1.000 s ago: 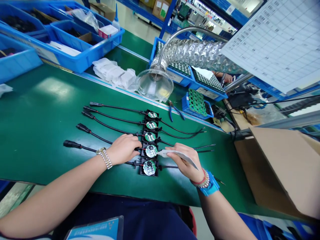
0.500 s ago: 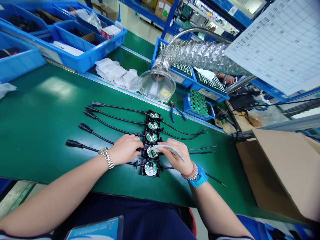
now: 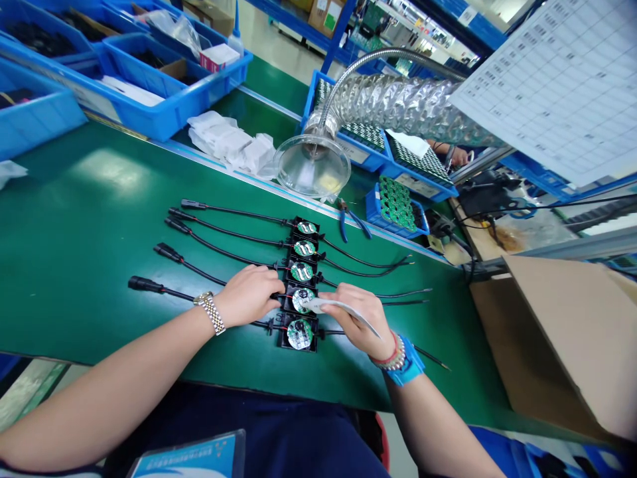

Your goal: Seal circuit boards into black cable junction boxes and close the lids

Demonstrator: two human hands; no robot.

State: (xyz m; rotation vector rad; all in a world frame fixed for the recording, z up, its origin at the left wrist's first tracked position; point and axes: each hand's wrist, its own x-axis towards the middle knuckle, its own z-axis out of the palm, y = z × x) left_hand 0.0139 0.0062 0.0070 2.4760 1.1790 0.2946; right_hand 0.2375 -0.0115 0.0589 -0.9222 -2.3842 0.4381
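Observation:
Several round circuit boards sit in black housings stacked in a column, with black cables running out both sides. My left hand (image 3: 253,294) is closed at the left edge of the fourth housing, pinching the cable there. In my right hand (image 3: 359,317) is a thin whitish flat piece (image 3: 343,306), its tip over the fourth circuit board (image 3: 302,301). The nearest circuit board (image 3: 299,334) lies below it, untouched. Farther up are the third board (image 3: 301,271), the second (image 3: 304,247) and the top one (image 3: 306,227).
Beyond the boards stand a clear fume hood (image 3: 312,166) and blue-handled pliers (image 3: 352,220). Blue bins (image 3: 164,119) line the back left, and a small blue basket (image 3: 393,216) holds green boards. An open cardboard box (image 3: 557,345) is at right. Another person's hand (image 3: 458,157) shows behind.
My right hand has shifted slightly right and down, and the flat piece's tip now sits lower and to the right on the fourth board. My left hand has stayed nearly in place.

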